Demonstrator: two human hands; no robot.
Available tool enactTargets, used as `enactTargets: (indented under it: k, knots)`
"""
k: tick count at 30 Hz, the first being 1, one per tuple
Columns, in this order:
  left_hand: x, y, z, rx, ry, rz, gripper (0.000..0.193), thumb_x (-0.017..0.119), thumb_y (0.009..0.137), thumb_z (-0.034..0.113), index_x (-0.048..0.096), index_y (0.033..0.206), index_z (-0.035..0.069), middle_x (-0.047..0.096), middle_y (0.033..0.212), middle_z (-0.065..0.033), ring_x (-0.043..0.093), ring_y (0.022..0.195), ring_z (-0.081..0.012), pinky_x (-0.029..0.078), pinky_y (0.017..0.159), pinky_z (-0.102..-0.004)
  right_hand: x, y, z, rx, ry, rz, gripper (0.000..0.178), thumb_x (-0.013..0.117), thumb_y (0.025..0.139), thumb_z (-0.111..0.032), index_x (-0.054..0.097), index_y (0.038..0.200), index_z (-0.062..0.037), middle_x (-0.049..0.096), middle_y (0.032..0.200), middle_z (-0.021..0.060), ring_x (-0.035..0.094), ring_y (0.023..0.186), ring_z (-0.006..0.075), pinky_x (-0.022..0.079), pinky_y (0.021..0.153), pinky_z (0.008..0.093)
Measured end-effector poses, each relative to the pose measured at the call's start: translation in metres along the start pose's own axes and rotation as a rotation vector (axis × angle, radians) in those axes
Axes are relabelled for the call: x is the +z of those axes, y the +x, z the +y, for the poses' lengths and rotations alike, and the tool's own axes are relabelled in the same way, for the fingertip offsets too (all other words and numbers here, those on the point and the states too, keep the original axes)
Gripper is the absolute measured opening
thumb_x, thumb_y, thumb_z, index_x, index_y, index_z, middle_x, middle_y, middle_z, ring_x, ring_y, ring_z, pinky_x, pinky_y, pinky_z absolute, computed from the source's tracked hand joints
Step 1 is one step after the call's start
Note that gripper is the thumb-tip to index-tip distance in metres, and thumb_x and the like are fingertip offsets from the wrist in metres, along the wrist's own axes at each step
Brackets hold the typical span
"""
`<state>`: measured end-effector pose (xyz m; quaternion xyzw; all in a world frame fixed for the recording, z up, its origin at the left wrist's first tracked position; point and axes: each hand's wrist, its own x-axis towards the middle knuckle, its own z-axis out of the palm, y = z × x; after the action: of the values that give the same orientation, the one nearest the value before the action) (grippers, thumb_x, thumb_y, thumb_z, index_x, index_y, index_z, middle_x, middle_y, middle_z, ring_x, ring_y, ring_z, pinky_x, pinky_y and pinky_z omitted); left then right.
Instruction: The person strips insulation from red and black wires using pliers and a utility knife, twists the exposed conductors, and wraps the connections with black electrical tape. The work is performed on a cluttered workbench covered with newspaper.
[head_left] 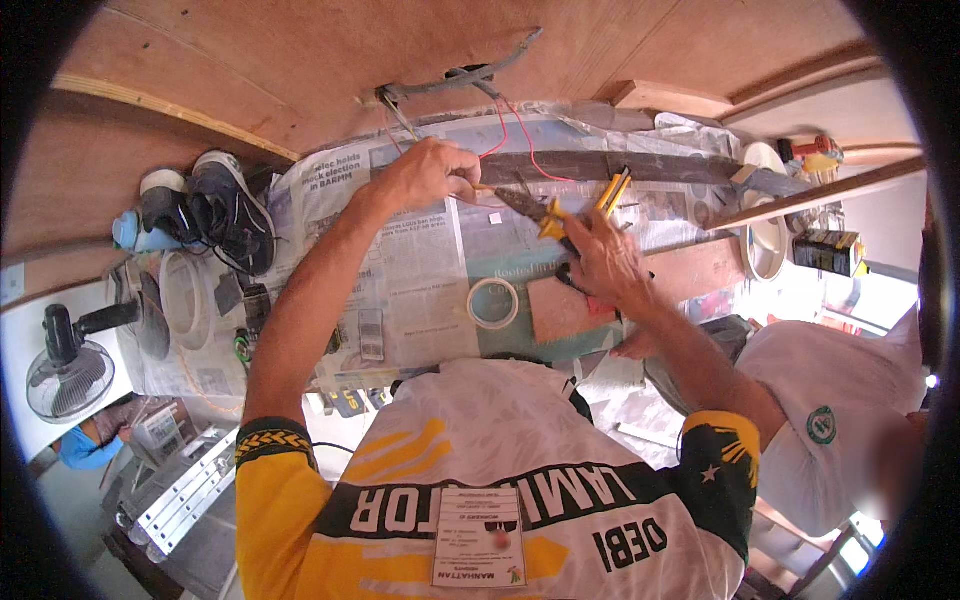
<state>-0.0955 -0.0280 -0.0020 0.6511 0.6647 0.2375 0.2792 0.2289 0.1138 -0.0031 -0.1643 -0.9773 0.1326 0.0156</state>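
Note:
My left hand pinches the end of a thin wire beside the jaws of the pliers. My right hand is closed around the yellow handles of the pliers, whose dark metal jaws point left toward my left fingertips. Thin red wires run down from a grey conduit in the wooden panel; one reaches near my left hand. Just above my right hand, a yellow and black tool sticks up; whether my fingers touch it is hidden.
Newspaper covers the work surface, bearing a white ring and a wooden piece. Dark shoes stand left, above a fan. A wooden strip slants at right. Another person in a white shirt is close at my right.

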Motion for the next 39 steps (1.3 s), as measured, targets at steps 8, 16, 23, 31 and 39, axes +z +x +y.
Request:
enactTargets:
  k: [8,16,23,31,39]
  knots:
    - [-0.038,0.021,0.034,-0.235,-0.239,-0.141,0.02,0.082,0.091,0.022,0.078,0.097,0.003,0.076,0.083,-0.0048,0.068,0.084,-0.0123,0.053,0.078,-0.0336,-0.022,0.059,0.073,-0.443,-0.47,0.467,0.015,0.069,0.086,-0.027,0.068,0.101,-0.0241,0.052,0.099,0.006,0.06,0.088,0.0221,0.051,0.07,0.0365]
    - [-0.023,0.02,0.004,-0.11,-0.445,0.05,0.022,0.083,0.092,0.02,0.074,0.098,0.0,0.076,0.089,-0.0039,0.066,0.083,-0.0126,0.052,0.078,-0.0329,0.012,0.005,0.047,0.14,-0.137,0.367,0.026,0.075,0.092,-0.024,0.07,0.116,-0.0145,0.062,0.126,0.0133,0.06,0.115,0.0334,0.045,0.095,0.0477]
    - [-0.001,0.04,0.018,-0.069,-0.197,0.197,0.021,0.087,0.086,0.016,0.072,0.093,0.002,0.074,0.089,-0.0086,0.066,0.081,-0.0193,0.051,0.075,-0.0365,0.006,-0.046,0.02,0.583,1.229,-0.187,0.032,0.067,0.104,-0.025,0.067,0.128,-0.003,0.074,0.121,0.014,0.072,0.101,0.0251,0.056,0.083,0.0414]
    - [0.01,0.014,0.004,0.037,-0.059,0.143,0.021,0.086,0.084,0.015,0.07,0.092,0.004,0.068,0.085,-0.0096,0.065,0.084,-0.0253,0.049,0.074,-0.0401,-0.023,-0.014,-0.014,0.551,1.954,-0.621,0.03,0.066,0.105,-0.023,0.064,0.116,0.0048,0.073,0.128,0.0227,0.073,0.115,0.0315,0.059,0.096,0.0452]
    - [0.011,0.002,0.003,0.04,-0.053,0.18,0.02,0.083,0.085,0.018,0.069,0.092,0.005,0.067,0.086,-0.0109,0.064,0.089,-0.0296,0.049,0.079,-0.0432,-0.028,0.001,0.004,0.527,1.781,-0.726,0.027,0.064,0.107,-0.023,0.064,0.113,0.0027,0.07,0.122,0.0242,0.074,0.1,0.0297,0.064,0.084,0.0451]
